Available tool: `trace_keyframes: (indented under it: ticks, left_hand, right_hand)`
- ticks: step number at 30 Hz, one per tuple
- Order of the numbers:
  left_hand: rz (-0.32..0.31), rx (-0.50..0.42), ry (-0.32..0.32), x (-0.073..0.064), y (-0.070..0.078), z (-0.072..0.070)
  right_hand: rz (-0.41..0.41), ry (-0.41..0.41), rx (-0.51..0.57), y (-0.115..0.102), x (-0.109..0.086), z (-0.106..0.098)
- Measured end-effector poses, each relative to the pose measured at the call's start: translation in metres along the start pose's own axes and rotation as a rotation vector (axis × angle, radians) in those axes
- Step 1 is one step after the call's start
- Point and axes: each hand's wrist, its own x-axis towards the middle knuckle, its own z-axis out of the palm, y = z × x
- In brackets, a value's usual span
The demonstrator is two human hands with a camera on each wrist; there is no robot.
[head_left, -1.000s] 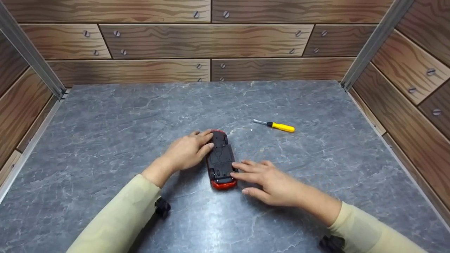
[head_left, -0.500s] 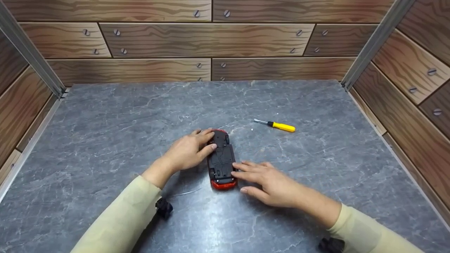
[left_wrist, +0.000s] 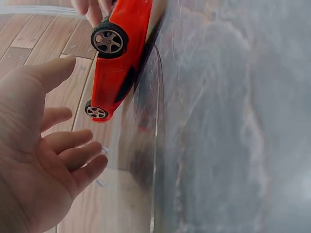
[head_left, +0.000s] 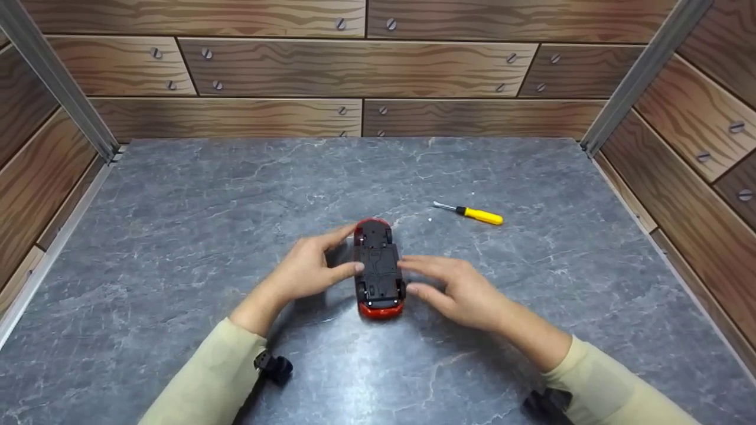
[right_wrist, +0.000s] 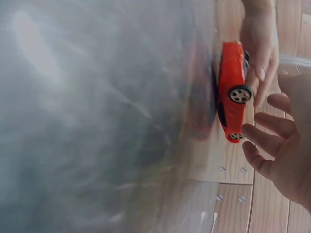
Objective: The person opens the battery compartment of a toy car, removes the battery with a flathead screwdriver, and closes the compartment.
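Observation:
A red toy car [head_left: 378,268] lies on its roof on the grey marbled tabletop, its black underside facing up. At its left side is my left hand [head_left: 307,265], fingers loosely extended, the thumb reaching over the car's edge. On the right side, my right hand [head_left: 463,292] has its fingers straight, tips beside or lightly touching the car. Both wrist views show the car [left_wrist: 119,63] from the side with its wheels up. Neither hand is curled round it. Whether the left thumb presses on the underside cannot be told.
A yellow-handled screwdriver [head_left: 483,216] with a black collar lies behind and to the right of the car. Tiny white specks [head_left: 430,219] dot the table near it. Wood-patterned panels [head_left: 354,68] and metal corner posts [head_left: 641,77] enclose the back and sides.
My left hand's fingers have slid off the car's far end to its side, and the thumb has shifted nearer. My right hand has moved slightly forward along the edge. The view has shifted a little.

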Motion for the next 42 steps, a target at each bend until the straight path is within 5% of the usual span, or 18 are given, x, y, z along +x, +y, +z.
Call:
trace_keyframes:
  ticks: [5, 12, 25, 42]
  left_hand:
    - [-0.008, -0.039, 0.001, -0.003, -0.003, 0.004]
    - [0.004, -0.065, -0.008, -0.003, -0.004, 0.008]
    - [0.016, -0.073, -0.024, -0.003, -0.009, 0.01]
    - [0.036, -0.103, -0.016, -0.003, -0.016, 0.015]
  right_hand:
    - [0.078, 0.075, 0.011, 0.007, 0.016, -0.003]
    - [0.205, 0.069, 0.054, 0.016, 0.034, -0.001]
    - [0.282, 0.007, 0.223, 0.028, 0.054, 0.001]
    - [0.25, -0.03, 0.219, 0.034, 0.059, 0.01]
